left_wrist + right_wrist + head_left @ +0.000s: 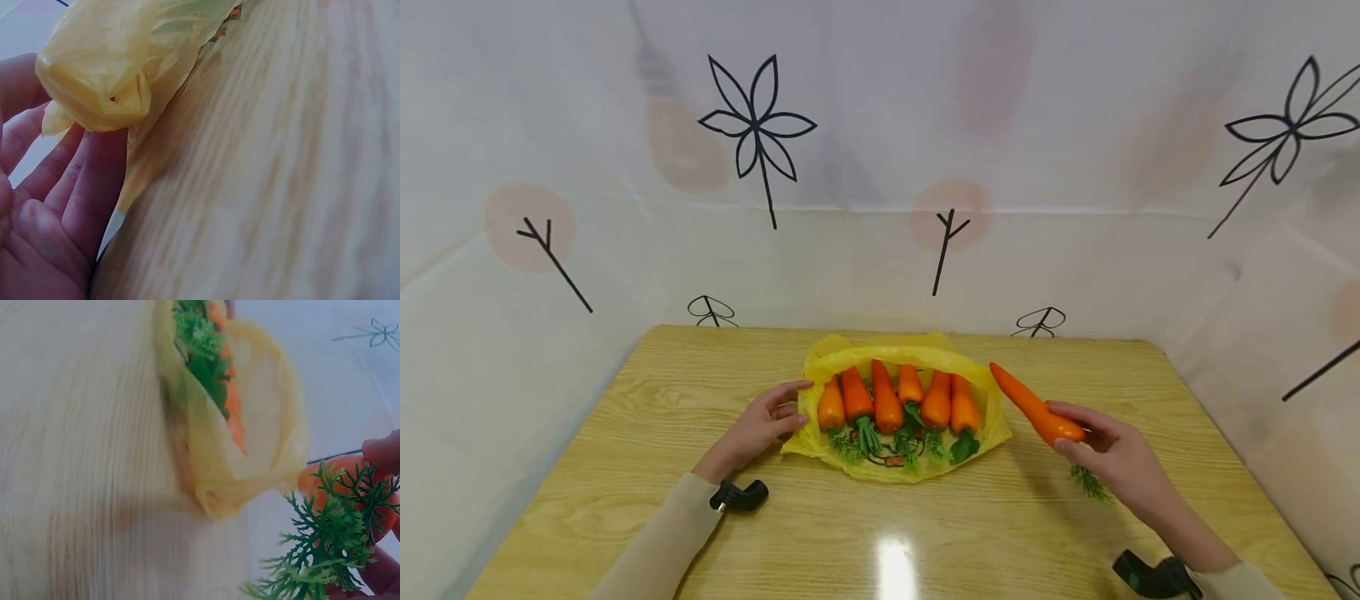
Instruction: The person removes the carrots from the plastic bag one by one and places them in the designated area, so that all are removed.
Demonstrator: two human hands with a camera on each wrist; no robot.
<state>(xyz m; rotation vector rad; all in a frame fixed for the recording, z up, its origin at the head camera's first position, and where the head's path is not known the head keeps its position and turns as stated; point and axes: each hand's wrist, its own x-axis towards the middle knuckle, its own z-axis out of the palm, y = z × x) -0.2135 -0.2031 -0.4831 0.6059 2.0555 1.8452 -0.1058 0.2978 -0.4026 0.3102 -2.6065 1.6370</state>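
Note:
A yellow plastic bag [895, 477] lies on the table with its mouth facing me. Several orange carrots [887, 408] with green tops are in it side by side. My left hand [766, 425] is at the bag's left side, its fairly straight fingers [94, 187] touching the crumpled plastic. Right of the bag, my right hand [1112, 454] holds another carrot [1030, 404] between thumb and fingers near its thick end. The carrot's tip points up and left, close to the bag's right edge. Its leafy green top [331, 537] hangs below the hand.
The light wooden table [805, 542] is backed by a pale curtain [865, 150] with line-drawn flowers, which also runs along both sides. Black camera mounts [739, 496] sit at both wrists.

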